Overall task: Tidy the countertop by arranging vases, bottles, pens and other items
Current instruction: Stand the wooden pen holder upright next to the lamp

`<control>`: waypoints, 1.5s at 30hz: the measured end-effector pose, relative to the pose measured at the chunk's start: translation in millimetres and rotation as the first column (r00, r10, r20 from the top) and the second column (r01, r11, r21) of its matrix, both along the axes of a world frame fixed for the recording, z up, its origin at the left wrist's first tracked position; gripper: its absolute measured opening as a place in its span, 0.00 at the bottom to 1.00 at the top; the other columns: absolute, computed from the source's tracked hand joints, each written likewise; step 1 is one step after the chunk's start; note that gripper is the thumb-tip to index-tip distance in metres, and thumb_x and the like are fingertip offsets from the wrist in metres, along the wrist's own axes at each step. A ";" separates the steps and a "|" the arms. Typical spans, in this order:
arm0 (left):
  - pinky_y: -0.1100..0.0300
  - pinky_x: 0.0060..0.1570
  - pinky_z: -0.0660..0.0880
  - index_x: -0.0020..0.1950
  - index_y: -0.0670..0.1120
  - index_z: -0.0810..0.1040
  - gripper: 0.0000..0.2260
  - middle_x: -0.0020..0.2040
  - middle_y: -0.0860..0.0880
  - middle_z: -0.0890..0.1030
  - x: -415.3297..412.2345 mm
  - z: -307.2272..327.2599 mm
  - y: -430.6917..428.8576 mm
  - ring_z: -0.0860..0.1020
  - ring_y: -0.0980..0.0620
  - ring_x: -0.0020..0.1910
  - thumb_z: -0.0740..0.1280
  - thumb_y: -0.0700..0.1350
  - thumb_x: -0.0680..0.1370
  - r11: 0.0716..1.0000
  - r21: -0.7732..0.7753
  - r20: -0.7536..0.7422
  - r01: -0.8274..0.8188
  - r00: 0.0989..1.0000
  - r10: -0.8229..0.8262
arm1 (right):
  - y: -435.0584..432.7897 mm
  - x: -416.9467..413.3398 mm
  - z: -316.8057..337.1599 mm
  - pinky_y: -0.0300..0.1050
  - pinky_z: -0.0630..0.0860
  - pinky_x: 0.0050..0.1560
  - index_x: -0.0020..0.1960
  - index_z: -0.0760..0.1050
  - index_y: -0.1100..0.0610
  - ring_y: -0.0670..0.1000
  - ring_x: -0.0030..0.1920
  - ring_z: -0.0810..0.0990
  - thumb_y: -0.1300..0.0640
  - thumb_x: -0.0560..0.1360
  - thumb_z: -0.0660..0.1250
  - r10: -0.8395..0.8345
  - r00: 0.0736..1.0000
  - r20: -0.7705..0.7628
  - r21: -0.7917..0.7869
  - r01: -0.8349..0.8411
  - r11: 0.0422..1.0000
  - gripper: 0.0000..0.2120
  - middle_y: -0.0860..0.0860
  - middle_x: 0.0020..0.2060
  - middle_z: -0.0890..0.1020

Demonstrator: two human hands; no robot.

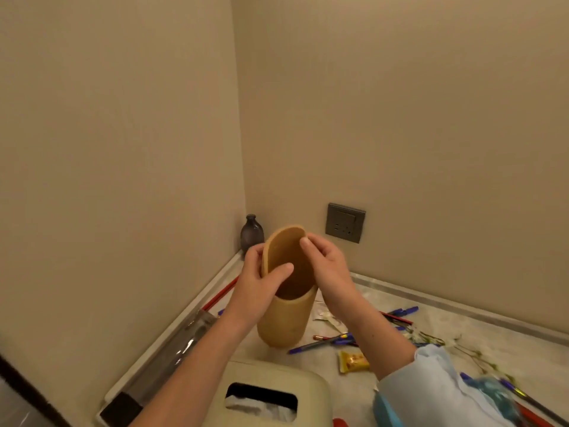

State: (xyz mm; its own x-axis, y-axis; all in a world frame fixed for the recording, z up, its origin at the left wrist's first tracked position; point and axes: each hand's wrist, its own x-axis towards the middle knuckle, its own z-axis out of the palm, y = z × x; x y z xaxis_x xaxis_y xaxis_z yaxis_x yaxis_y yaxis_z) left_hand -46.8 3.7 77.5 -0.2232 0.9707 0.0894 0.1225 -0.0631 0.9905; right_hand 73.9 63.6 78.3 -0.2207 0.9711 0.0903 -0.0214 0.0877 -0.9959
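Note:
A tall yellow cylindrical vase (pixel 281 322) with a slanted open rim stands on the marble countertop (pixel 480 337). My left hand (pixel 258 285) grips its left rim, thumb over the edge. My right hand (pixel 326 263) holds the right rim, fingertips on the upper lip. A small dark bottle-shaped vase (pixel 252 234) stands in the corner behind it. Several blue pens (pixel 326 342) and red pencils (pixel 397 317) lie scattered to the right of the yellow vase.
A cream tissue box (pixel 277 392) sits near the front. A yellow snack packet (pixel 352 361), dried flower stems (pixel 471 352), a red stick (pixel 220 292) and a clear wrapped box (pixel 172 349) by the left wall lie about. A wall socket (pixel 345 222) is on the back wall.

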 end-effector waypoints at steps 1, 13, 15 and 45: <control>0.67 0.44 0.73 0.54 0.61 0.68 0.14 0.53 0.57 0.76 12.0 6.7 5.6 0.76 0.60 0.51 0.69 0.47 0.76 1.000 0.024 -0.012 0.011 1.000 -0.011 | 1.9 14.4 8.4 0.46 0.77 0.55 0.53 0.81 0.47 0.49 0.54 0.80 0.52 0.81 0.61 -0.040 0.999 -0.017 0.021 0.041 0.999 0.09 0.47 0.49 0.84; 0.59 0.59 0.73 0.70 0.54 0.64 0.25 0.62 0.55 0.76 226.1 22.4 51.2 0.75 0.57 0.60 0.65 0.58 0.76 0.866 -0.048 -0.069 0.497 0.863 -0.500 | -10.3 238.5 46.2 0.42 0.77 0.53 0.51 0.78 0.46 0.44 0.51 0.79 0.54 0.81 0.61 -0.600 0.795 -0.086 0.067 0.605 0.793 0.08 0.44 0.48 0.82; 0.54 0.63 0.71 0.74 0.51 0.56 0.31 0.66 0.52 0.72 264.3 18.5 53.0 0.72 0.53 0.63 0.63 0.61 0.76 0.838 -0.143 -0.087 0.527 0.837 -0.541 | -14.9 276.5 41.3 0.44 0.77 0.54 0.50 0.77 0.45 0.44 0.51 0.78 0.53 0.81 0.60 -0.662 0.746 -0.072 0.055 0.666 0.744 0.08 0.43 0.48 0.81; 0.44 0.65 0.71 0.70 0.48 0.65 0.16 0.66 0.46 0.74 463.0 -45.2 127.0 0.73 0.45 0.64 0.52 0.49 0.83 0.818 -0.296 -0.164 0.494 0.817 -0.553 | 40.4 478.6 -32.4 0.47 0.76 0.56 0.59 0.73 0.51 0.49 0.54 0.78 0.63 0.79 0.61 -0.682 0.713 0.161 -0.113 0.700 0.705 0.11 0.48 0.51 0.80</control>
